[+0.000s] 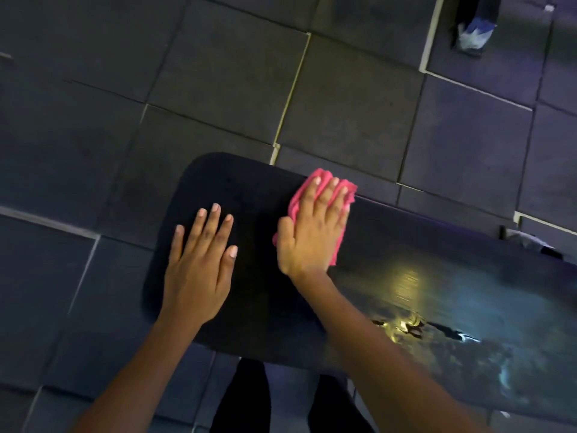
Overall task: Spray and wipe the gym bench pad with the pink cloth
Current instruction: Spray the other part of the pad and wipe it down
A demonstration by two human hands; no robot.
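Observation:
The black gym bench pad (256, 195) runs from the centre of the view to the right edge. Its right part (437, 295) shines wet under a light. My right hand (312, 226) presses flat on the crumpled pink cloth (340, 189) near the pad's far edge. Only the cloth's top and right edges show around my fingers. My left hand (203, 260) lies flat on the pad's left end, fingers spread, holding nothing. No spray bottle is in view.
Dark rubber floor tiles (218, 73) with pale seams surround the bench. My dark-clothed legs (243, 398) stand against the pad's near edge. Another person's blue and white shoe (474, 35) is on the floor at the top right.

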